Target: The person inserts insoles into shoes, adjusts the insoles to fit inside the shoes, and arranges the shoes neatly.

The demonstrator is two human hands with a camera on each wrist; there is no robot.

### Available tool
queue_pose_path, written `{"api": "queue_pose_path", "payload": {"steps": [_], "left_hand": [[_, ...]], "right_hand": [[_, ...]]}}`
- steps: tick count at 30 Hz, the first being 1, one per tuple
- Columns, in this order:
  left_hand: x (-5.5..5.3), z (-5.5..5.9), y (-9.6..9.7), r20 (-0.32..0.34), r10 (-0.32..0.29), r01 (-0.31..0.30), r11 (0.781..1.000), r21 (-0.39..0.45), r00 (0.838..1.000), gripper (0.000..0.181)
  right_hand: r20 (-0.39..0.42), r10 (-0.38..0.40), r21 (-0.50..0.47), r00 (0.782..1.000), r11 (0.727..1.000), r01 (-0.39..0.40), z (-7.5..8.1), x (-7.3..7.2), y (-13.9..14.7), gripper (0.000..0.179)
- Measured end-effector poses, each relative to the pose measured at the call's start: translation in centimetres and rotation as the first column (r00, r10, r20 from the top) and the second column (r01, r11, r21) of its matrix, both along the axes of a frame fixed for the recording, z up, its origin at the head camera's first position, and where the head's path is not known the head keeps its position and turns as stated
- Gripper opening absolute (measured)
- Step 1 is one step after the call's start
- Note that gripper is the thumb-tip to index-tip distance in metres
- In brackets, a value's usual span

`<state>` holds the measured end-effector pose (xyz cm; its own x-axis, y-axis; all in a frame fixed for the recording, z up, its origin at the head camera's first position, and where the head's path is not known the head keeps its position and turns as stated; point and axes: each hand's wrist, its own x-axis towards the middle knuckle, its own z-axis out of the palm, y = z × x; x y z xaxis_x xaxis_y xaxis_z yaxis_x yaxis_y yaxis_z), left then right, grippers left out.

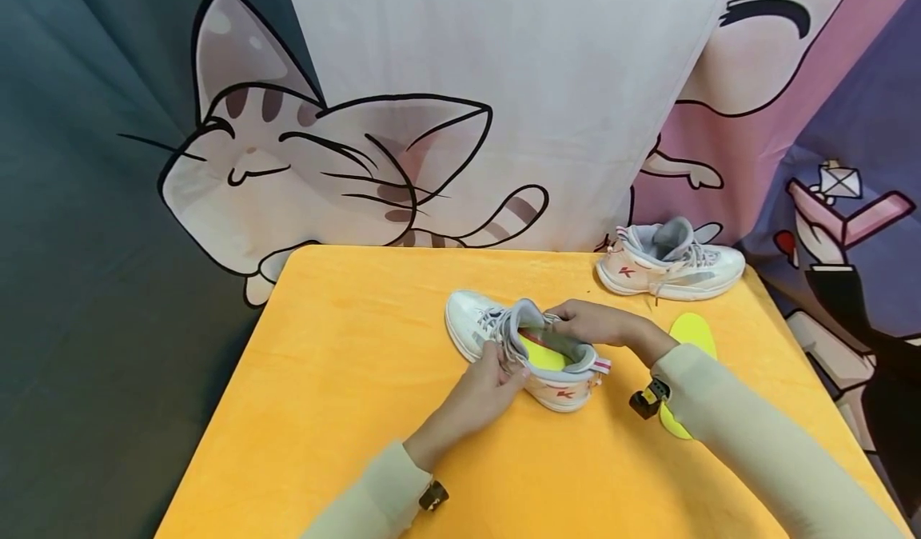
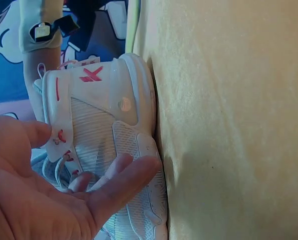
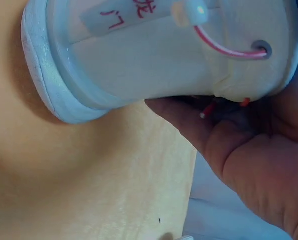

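A white lace-up sneaker [image 1: 464, 319] stands on the yellow table, toe pointing to the far left. Inside its opening shows a bright yellow-green insole [image 1: 541, 353]. My left hand [image 1: 478, 391] holds the sneaker's near side, thumb at the collar by the laces and fingers along the side wall [image 2: 96, 130]. On the far side, my right hand [image 1: 593, 321] grips the collar, its fingers reaching into the opening and partly hidden there. The right wrist view shows the thumb side of this hand [image 3: 248, 160] against the outside of the shoe.
A second white sneaker [image 1: 691, 275] stands at the table's back right corner. Another yellow-green insole [image 1: 692, 331] lies in front of it, partly covered by the right sleeve [image 1: 748, 427]. A printed cloth curtain [image 1: 504, 51] hangs right behind the table [image 1: 345, 347].
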<state>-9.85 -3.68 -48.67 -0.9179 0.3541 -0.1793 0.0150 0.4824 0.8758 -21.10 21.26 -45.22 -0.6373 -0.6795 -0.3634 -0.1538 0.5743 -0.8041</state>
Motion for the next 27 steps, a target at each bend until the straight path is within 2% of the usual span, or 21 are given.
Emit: {"api": "queue_pose_path", "payload": {"steps": [6, 13, 17, 21, 27], "left_hand": [[0.1, 0.3, -0.1, -0.033, 0.005, -0.005, 1.0, -0.001, 0.999, 0.042], [-0.6, 2.0, -0.8, -0.03, 0.005, -0.006, 1.0, -0.019, 1.0, 0.04], [-1.2, 2.9, -1.2, -0.046, 0.01, -0.011, 0.999, -0.034, 0.999, 0.038], [-1.9, 3.6, -1.3, -0.068, 0.03, -0.033, 0.999, -0.039, 0.997, 0.037], [-2.8, 3.9, -1.6, -0.073, 0.061, -0.066, 0.996, -0.06, 0.995, 0.043]], "right_hand": [[0.025, -0.062, -0.057, 0.998, 0.996, 0.064, 0.2, 1.0, -0.1, 0.028], [0.008, -0.216, -0.076, 0.976, 0.973, 0.216, 1.0, 3.3, -0.7, 0.026], [0.059, -0.324, -0.114, 0.944, 0.937, 0.329, 1.3, 4.7, -1.1, 0.03], [0.132, -0.426, -0.171, 0.895, 0.88, 0.444, 1.1, 6.1, -2.0, 0.038], [0.208, -0.497, -0.232, 0.842, 0.811, 0.536, 0.5, 7.8, -3.3, 0.04]]}}
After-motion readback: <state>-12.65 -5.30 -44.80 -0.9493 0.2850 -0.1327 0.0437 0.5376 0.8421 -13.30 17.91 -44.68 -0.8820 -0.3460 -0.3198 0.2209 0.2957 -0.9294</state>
